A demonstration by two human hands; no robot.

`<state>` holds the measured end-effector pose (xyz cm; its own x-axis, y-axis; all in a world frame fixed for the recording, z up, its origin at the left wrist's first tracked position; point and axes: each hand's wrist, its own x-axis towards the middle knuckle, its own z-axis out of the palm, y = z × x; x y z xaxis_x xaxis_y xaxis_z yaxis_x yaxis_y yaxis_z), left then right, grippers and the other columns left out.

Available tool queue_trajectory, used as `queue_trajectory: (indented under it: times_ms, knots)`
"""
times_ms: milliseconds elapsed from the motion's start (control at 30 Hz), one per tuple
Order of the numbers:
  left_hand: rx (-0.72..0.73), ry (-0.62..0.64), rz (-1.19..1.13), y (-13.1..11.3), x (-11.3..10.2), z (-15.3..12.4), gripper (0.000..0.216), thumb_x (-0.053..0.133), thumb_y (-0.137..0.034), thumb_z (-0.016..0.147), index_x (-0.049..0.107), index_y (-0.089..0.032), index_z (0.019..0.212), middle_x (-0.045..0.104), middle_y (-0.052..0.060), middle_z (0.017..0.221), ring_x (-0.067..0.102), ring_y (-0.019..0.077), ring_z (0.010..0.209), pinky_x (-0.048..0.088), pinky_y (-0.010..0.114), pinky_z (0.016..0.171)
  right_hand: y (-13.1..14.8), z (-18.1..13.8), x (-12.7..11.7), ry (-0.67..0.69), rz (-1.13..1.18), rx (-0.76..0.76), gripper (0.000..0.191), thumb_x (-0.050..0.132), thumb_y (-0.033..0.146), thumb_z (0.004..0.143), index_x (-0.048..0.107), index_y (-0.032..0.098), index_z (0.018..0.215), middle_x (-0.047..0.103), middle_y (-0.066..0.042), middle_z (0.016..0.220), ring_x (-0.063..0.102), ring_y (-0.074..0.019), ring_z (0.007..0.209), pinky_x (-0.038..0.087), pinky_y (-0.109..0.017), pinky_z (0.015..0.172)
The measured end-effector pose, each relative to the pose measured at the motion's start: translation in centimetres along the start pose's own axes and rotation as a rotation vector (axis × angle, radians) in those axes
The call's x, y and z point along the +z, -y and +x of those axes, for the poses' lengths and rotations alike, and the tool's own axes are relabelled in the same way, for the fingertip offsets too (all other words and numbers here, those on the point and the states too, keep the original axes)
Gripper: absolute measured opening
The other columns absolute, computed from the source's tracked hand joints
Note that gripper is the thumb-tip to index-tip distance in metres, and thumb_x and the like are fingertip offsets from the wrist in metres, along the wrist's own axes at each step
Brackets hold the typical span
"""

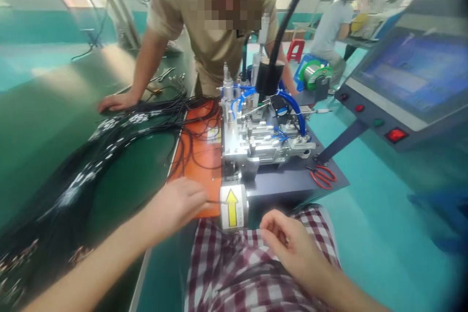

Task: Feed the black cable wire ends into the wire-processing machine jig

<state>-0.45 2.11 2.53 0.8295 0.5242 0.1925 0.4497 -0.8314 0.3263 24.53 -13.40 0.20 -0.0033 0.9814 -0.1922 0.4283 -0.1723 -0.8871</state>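
Observation:
My left hand point(185, 200) is closed in a pinch over the orange mat, and a thin dark cable point(215, 201) sticks out from its fingertips toward a cylinder with a yellow arrow label point(232, 207). Above my lap, my right hand point(287, 236) has its fingers curled with thumb and forefinger close together; whatever they may hold is hidden. Directly ahead stands a bench machine point(266, 148) with metal slides and blue air tubes. Black cables point(190, 148) trail across the orange mat point(208, 170) to its left.
Bundles of black cables point(106, 156) with white ends lie along the green table point(146, 165). Red-handled scissors point(323, 176) rest on the machine base. A screen on an arm point(420, 73) stands right. A person point(215, 44) leans in opposite, one hand on the table; another sits behind.

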Motion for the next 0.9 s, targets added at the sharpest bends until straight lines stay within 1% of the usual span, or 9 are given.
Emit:
queue_trajectory:
  times_ms: [33,100,233,333,400,467,600,700,900]
  knots:
    - [0.052,0.026,0.055,0.3,0.4,0.4,0.042,0.039,-0.041,0.100,0.063,-0.023,0.072,0.057,0.002,0.064,0.052,0.0161,0.060,0.036,0.031,0.061,0.6,0.8,0.2,-0.050,0.036,0.013,0.015,0.052,0.031,0.093,0.056,0.021,0.082,0.057,0.003,0.067,0.052,-0.0125,0.062,0.040,-0.024,0.057]
    - [0.070,0.016,0.131,0.5,1.2,0.6,0.043,0.034,-0.038,0.101,0.063,-0.023,0.074,0.058,0.002,0.064,0.050,0.0162,0.060,0.035,0.032,0.060,1.7,2.4,0.6,-0.081,0.098,0.026,0.009,0.058,0.030,0.089,0.058,0.020,0.088,0.060,0.003,0.069,0.054,-0.0119,0.061,0.042,-0.023,0.057]
    - [0.079,-0.055,0.213,0.1,1.7,0.4,0.041,0.036,-0.036,0.102,0.063,-0.022,0.073,0.058,0.001,0.062,0.048,0.0156,0.056,0.034,0.031,0.057,2.8,5.0,1.3,-0.107,0.089,-0.013,0.019,0.071,0.031,0.080,0.059,0.020,0.091,0.062,0.004,0.070,0.054,-0.0104,0.057,0.044,-0.023,0.057]
    - [0.137,-0.074,0.259,0.0,1.6,0.8,0.037,0.041,-0.032,0.100,0.062,-0.021,0.072,0.057,0.000,0.060,0.047,0.0158,0.055,0.033,0.031,0.056,3.0,6.0,1.5,-0.133,0.058,-0.075,0.012,0.066,0.031,0.085,0.060,0.020,0.086,0.061,0.004,0.068,0.052,-0.0101,0.056,0.043,-0.024,0.058]
    - [0.156,-0.071,0.259,0.2,1.6,1.0,0.038,0.041,-0.031,0.100,0.062,-0.021,0.071,0.056,0.000,0.059,0.048,0.0160,0.055,0.033,0.031,0.056,3.0,6.4,1.5,-0.134,0.058,-0.135,0.013,0.058,0.028,0.090,0.060,0.020,0.079,0.059,0.003,0.067,0.053,-0.0107,0.059,0.043,-0.024,0.059]
    - [0.139,-0.050,0.234,0.3,1.8,1.1,0.039,0.039,-0.032,0.101,0.063,-0.021,0.071,0.058,0.001,0.061,0.049,0.0164,0.056,0.033,0.031,0.057,3.0,6.7,1.4,-0.117,0.086,-0.171,0.018,0.054,0.026,0.093,0.059,0.020,0.077,0.059,0.003,0.068,0.055,-0.0112,0.062,0.042,-0.023,0.060]
    - [0.036,0.069,0.181,0.3,1.9,1.5,0.043,0.034,-0.038,0.102,0.065,-0.021,0.077,0.063,0.003,0.070,0.055,0.0181,0.065,0.037,0.031,0.063,2.6,7.4,1.0,-0.102,0.136,-0.154,0.013,0.055,0.024,0.093,0.059,0.019,0.081,0.061,0.003,0.071,0.057,-0.0108,0.064,0.043,-0.023,0.061]
    - [-0.043,0.131,0.177,-0.1,2.0,1.9,0.047,0.031,-0.042,0.102,0.066,-0.020,0.081,0.063,0.004,0.072,0.055,0.0187,0.069,0.038,0.032,0.067,2.2,7.6,0.7,-0.096,0.130,-0.179,0.011,0.055,0.025,0.094,0.060,0.019,0.085,0.061,0.003,0.072,0.057,-0.0101,0.063,0.043,-0.022,0.061]
    - [-0.043,0.107,0.212,-1.5,1.9,1.8,0.045,0.032,-0.039,0.102,0.065,-0.018,0.078,0.061,0.004,0.070,0.054,0.0185,0.067,0.038,0.032,0.064,1.9,6.6,0.9,-0.094,0.107,-0.205,0.013,0.054,0.024,0.094,0.059,0.019,0.084,0.060,0.002,0.071,0.055,-0.0115,0.063,0.041,-0.023,0.059]
